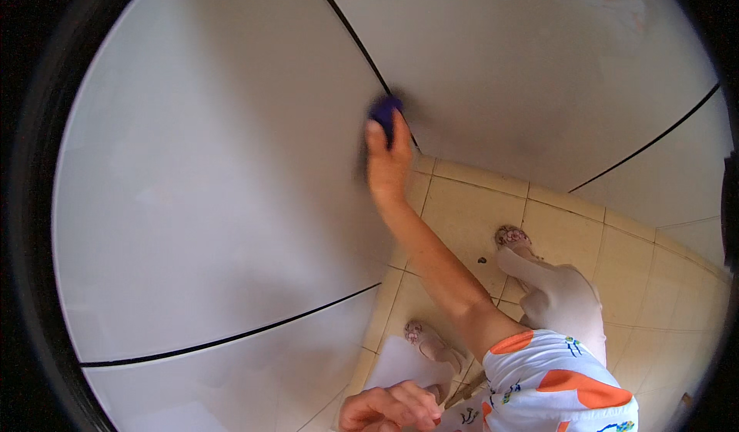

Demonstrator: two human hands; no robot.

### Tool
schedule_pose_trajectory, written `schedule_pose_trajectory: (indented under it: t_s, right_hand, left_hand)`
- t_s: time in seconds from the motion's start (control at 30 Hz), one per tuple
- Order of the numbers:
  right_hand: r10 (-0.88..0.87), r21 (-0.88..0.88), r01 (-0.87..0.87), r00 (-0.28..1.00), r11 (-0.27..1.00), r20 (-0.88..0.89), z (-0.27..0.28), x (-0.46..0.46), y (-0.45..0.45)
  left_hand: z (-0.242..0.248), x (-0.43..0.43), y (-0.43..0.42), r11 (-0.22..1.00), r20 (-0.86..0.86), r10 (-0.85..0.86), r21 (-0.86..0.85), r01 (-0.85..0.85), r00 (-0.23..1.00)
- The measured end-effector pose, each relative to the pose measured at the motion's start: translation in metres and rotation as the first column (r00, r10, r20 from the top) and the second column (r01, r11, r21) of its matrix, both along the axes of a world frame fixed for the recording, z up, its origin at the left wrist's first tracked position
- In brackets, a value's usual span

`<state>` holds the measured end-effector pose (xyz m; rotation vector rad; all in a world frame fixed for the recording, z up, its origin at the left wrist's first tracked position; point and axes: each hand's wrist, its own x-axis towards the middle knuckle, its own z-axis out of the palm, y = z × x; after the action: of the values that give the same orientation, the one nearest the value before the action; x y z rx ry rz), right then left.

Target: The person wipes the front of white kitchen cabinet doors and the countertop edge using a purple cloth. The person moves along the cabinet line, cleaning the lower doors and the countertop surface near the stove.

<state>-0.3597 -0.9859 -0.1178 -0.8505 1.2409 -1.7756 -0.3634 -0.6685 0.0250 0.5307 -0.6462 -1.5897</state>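
Note:
My right hand (389,169) reaches up and forward to the corner where two glossy white wall panels meet. It is shut on a dark purple cloth or sponge (385,111), pressed against the black seam (349,28) of that corner. Thumb and a finger show on the near side of the purple piece; both are slightly blurred. Low in the picture, my left hand (389,408) is in front of my body with its fingers curled. Whether anything sits inside those fingers cannot be made out.
The left wall panel (219,160) and right wall panel (519,56) rise from a yellow tiled floor (462,201). A black strip (242,331) crosses the left wall, another strip (646,143) the right. My patterned shoes (512,235) stand on the tiles near a small dark speck (482,260).

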Motion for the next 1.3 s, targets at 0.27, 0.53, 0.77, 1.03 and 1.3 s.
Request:
schedule_pose_trajectory:
  t_s: [0.27, 0.53, 0.77, 1.03, 1.3]
  right_hand:
    - [-0.189, -0.367, 0.14, 0.977, 0.92, -0.099, 0.028, -0.008, -0.031]
    - [-0.101, 0.369, 0.118, 0.993, 0.922, -0.063, -0.161, -0.006, -0.016]
    - [-0.011, 0.593, -0.233, 0.926, 0.771, 0.378, -0.192, -0.032, -0.024]
    - [0.085, 0.252, -0.084, 0.996, 0.964, 0.008, -0.162, -0.003, 0.021]
    - [-0.065, 0.338, 0.024, 0.992, 0.941, 0.111, -0.15, -0.015, -0.015]
  left_hand:
    - [0.025, -0.009, -0.008, 0.98, 0.042, 0.091, 0.175, -0.097, 0.995]
    - [0.021, -0.013, 0.0, 0.956, 0.145, 0.109, 0.256, -0.144, 0.983]
    - [0.007, 0.0, 0.004, 0.988, 0.128, 0.069, 0.126, -0.085, 0.989]
    - [0.0, 0.0, 0.002, 0.99, 0.049, 0.095, 0.104, -0.1, 0.994]
    - [0.004, 0.005, 0.004, 0.988, 0.009, 0.093, 0.126, -0.094, 0.996]
